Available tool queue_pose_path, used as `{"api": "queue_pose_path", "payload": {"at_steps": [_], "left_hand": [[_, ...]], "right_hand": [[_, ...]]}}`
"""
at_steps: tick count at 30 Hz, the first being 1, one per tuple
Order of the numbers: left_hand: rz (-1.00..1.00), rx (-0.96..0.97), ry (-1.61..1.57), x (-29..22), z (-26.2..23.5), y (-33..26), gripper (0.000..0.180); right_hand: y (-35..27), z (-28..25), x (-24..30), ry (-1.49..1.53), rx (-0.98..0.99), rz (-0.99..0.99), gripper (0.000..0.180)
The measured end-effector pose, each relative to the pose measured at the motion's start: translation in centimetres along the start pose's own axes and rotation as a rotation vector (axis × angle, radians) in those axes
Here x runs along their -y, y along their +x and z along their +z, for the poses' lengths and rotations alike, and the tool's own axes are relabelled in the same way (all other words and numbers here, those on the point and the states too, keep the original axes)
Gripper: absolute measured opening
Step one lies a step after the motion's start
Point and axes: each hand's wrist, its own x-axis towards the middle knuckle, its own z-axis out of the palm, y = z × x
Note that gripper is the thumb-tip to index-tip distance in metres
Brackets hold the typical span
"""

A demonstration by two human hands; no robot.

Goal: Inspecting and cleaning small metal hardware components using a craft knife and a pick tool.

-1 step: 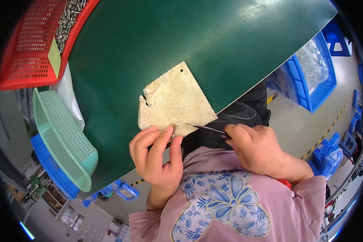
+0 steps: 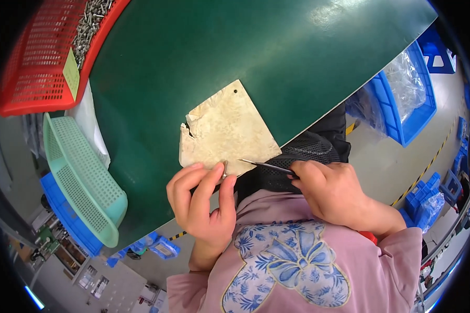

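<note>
My left hand [image 2: 203, 201] is closed, with a small metal screw-like pin [image 2: 225, 169] pinched between thumb and forefinger. Its exact shape is partly hidden by the fingertips. From the right, my right hand [image 2: 326, 190] grips a slim dark pointed tool [image 2: 271, 167], whose thin tip lies just right of the pin, apart from it. Whether it is tweezers or a blade is too small to tell. Beneath both, a worn cream-coloured square board [image 2: 230, 122] rests at the table's near edge. One corner of it is torn, and a round dark hole sits near its far corner.
A green table [image 2: 156, 68] spreads beyond the board. At the far left stands a red basket [image 2: 42, 88] with many metal screws, and below it a pale green basket [image 2: 89, 167] over a blue bin [image 2: 70, 214]. A blue crate [image 2: 397, 120] with clear plastic bags stands at right.
</note>
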Motion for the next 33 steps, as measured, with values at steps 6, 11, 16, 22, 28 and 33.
{"api": "queue_pose_path", "payload": {"at_steps": [6, 11, 16, 22, 28, 33], "left_hand": [[0.033, 0.053, 0.043, 0.1, -0.4, 0.5, 0.016], [-0.003, -0.022, -0.272, 0.6, -0.3, -0.1, 0.011], [0.028, -0.033, -0.45, 0.5, -0.2, -0.3, 0.01], [0.079, -0.047, -0.446, 0.6, 0.0, -0.3, 0.011], [0.188, -0.021, -0.255, 0.6, -0.4, -0.1, 0.009], [0.252, -0.016, -0.189, 0.2, -0.2, -0.4, 0.01]], "right_hand": [[0.2, -0.4, 0.0, 0.042, 0.034, 0.021, 0.019], [2.0, -1.0, 1.7, 0.712, 0.068, 0.101, 0.014], [4.4, 0.7, 2.7, 0.953, 0.11, 0.183, 0.011], [4.5, 1.1, 2.8, 1.169, 0.205, 0.311, 0.01], [4.3, 1.1, 2.8, 1.177, 0.164, 0.321, 0.007], [3.8, 1.0, 2.6, 1.118, 0.149, 0.309, 0.007]]}}
